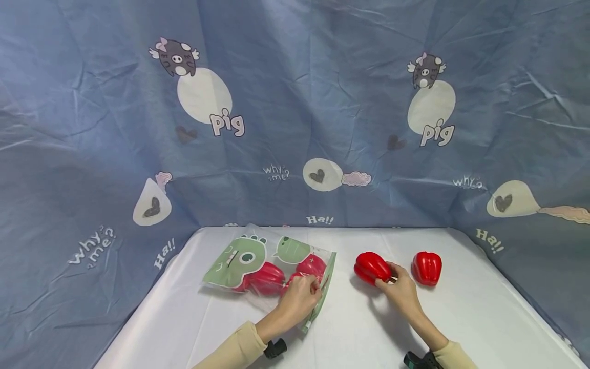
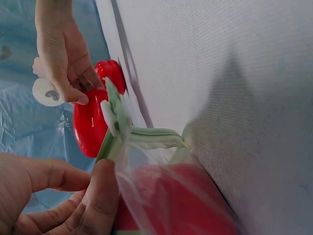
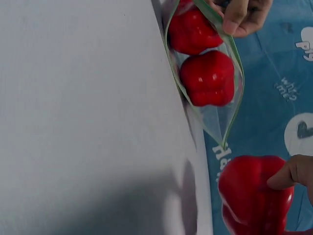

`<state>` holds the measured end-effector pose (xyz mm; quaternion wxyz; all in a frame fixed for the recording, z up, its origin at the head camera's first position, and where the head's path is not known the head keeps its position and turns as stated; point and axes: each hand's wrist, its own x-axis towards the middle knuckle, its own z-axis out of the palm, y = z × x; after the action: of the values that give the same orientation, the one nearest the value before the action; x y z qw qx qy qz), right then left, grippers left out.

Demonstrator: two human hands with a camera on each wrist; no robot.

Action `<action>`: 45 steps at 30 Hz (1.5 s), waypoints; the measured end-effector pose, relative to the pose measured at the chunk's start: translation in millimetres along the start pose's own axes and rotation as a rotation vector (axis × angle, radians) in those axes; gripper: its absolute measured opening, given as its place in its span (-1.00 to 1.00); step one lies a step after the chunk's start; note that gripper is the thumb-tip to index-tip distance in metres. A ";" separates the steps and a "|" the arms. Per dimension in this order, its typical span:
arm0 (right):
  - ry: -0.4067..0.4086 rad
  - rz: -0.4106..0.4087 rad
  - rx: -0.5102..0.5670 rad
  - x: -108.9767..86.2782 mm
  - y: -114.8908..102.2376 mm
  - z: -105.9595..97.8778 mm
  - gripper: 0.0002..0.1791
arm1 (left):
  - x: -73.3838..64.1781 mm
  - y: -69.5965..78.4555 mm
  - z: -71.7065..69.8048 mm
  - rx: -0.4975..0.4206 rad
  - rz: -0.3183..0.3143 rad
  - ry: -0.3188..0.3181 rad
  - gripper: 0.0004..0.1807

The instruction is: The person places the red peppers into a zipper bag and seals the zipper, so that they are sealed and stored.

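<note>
A clear zip bag (image 1: 239, 260) with green cartoon print lies on the left of the table, several red bell peppers (image 3: 208, 78) inside. My left hand (image 1: 297, 298) pinches the upper edge of its mouth between thumb and fingers. In the right wrist view the mouth gapes toward the right. Held in my right hand (image 1: 403, 292) is another red bell pepper (image 1: 370, 267), raised above the table and apart from the bag. A white zip slider (image 2: 108, 117) shows on the bag's green edge in the left wrist view.
One more red bell pepper (image 1: 426, 268) stands on the white table (image 1: 359, 328), just right of my right hand. A blue printed cloth (image 1: 295, 113) hangs behind the table and along both sides.
</note>
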<state>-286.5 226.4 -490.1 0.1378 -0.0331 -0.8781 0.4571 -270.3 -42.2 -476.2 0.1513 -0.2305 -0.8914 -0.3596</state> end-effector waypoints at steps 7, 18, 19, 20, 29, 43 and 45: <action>-0.040 -0.020 0.029 -7.7 -4.8 10.7 -0.38 | 0.1 0.5 -1.3 -0.020 -0.028 -0.038 -0.94; -0.073 -0.067 0.057 -17.6 -11.3 23.4 -0.39 | 0.0 1.0 -2.3 -0.010 -0.039 -0.019 -0.94; -0.079 -0.068 0.059 -18.4 -11.6 24.5 -0.38 | 0.0 0.7 -2.2 -0.009 -0.040 -0.018 -0.94; -0.084 -0.067 0.060 -19.1 -12.2 25.7 -0.38 | 0.0 0.9 -2.4 -0.010 -0.041 -0.018 -0.93; -0.116 -0.088 0.093 -24.4 -14.4 38.0 -0.39 | -0.1 1.7 -2.4 -0.015 -0.058 -0.022 -0.92; -0.144 -0.114 0.122 -28.3 -14.4 49.8 -0.37 | 0.5 2.5 -3.0 -0.027 -0.068 -0.042 -0.95; -0.145 -0.122 0.124 -28.4 -14.6 50.7 -0.38 | 0.5 2.4 -2.9 -0.027 -0.065 -0.041 -0.95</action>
<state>-272.1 172.5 -511.8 0.1031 0.0624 -0.8562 0.5024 -269.2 -42.6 -472.5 0.1181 -0.2105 -0.8965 -0.3716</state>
